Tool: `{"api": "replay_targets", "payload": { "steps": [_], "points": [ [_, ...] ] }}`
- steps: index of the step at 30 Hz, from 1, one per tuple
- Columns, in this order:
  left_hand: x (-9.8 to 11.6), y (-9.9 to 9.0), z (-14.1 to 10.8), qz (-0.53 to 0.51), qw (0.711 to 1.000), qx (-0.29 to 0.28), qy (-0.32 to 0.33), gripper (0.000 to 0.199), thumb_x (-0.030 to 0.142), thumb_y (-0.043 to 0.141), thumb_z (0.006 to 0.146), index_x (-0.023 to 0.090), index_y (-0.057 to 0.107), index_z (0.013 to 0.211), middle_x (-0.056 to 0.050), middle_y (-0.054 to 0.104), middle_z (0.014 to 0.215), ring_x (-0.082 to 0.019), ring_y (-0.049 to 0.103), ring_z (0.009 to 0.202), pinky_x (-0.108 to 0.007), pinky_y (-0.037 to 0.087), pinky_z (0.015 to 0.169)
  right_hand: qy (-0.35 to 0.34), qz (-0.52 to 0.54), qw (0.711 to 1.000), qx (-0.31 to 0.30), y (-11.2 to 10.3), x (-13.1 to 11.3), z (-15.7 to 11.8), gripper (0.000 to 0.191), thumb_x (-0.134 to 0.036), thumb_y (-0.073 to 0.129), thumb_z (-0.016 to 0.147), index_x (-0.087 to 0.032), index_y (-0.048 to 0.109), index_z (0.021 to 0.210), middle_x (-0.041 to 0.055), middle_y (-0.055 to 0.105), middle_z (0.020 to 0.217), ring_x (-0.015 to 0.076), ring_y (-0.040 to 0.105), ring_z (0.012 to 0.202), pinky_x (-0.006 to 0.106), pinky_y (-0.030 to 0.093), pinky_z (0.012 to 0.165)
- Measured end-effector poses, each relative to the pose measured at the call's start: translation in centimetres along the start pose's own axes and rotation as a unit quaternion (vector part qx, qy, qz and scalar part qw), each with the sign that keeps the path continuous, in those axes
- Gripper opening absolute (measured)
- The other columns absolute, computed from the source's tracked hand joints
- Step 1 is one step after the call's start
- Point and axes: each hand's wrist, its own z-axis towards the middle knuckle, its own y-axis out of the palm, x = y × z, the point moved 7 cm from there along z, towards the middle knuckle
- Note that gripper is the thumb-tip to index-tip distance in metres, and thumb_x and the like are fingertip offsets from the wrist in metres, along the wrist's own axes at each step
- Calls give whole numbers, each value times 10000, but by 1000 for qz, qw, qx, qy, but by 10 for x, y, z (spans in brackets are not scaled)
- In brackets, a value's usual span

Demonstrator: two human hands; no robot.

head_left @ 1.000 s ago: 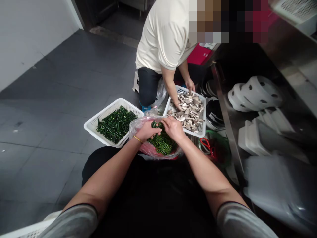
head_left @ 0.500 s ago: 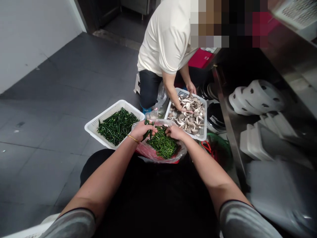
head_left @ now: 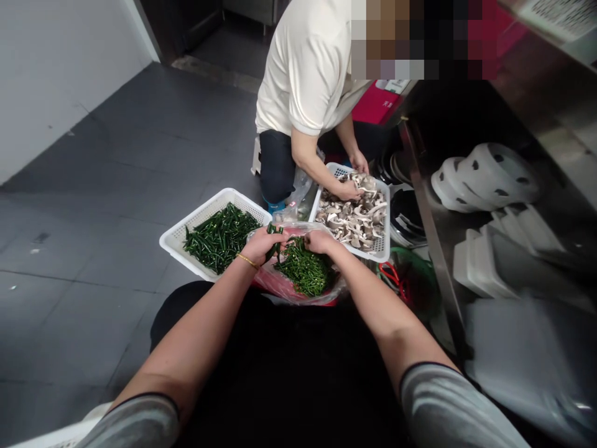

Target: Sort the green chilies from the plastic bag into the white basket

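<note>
My left hand [head_left: 260,244] is closed around a few dark green chili peppers [head_left: 275,241], held over the left side of a clear plastic bag [head_left: 270,281]. Inside this bag, which has red under it, lies a heap of thin green stems or pepper tops [head_left: 305,272]. Fingers bent together, my right hand [head_left: 321,241] is at the far edge of that heap, close to the left hand; whatever its fingertips pinch is hidden. Many green chili peppers [head_left: 221,236] fill a white perforated basket [head_left: 180,254] on the left.
Across from me, a person in a cream shirt [head_left: 312,74] handles sliced mushrooms [head_left: 354,218] in a second white basket [head_left: 385,239]. At right are a green basket [head_left: 422,274] with red-handled scissors [head_left: 389,274], a metal shelf edge [head_left: 433,249] and stacked white containers [head_left: 480,261].
My right hand has moved slightly left, nearer the left hand. The peppers in my left hand have shifted lower. The other person's hand has lifted some mushrooms.
</note>
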Motion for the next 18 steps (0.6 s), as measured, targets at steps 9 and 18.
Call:
{"api": "replay_targets", "payload": {
  "steps": [9, 18],
  "points": [
    [12, 4, -6, -22, 1000, -8, 17, 171, 194, 706, 538, 133, 551, 578, 4, 539, 466, -96, 495, 401, -190, 311, 357, 44, 57, 992, 104, -45, 41, -52, 173, -207, 550, 847, -159, 702, 915, 64, 719, 824, 162, 668, 760, 221, 475, 690],
    [11, 13, -11, 5, 999, -29, 27, 210, 218, 734, 555, 136, 552, 620, 2, 550, 469, -91, 478, 388, -189, 307, 344, 64, -125, 990, 32, 5, 15, -15, 291, -193, 593, 790, -158, 692, 1061, 145, 687, 1045, 274, 625, 988, 321, 467, 822]
  ]
}}
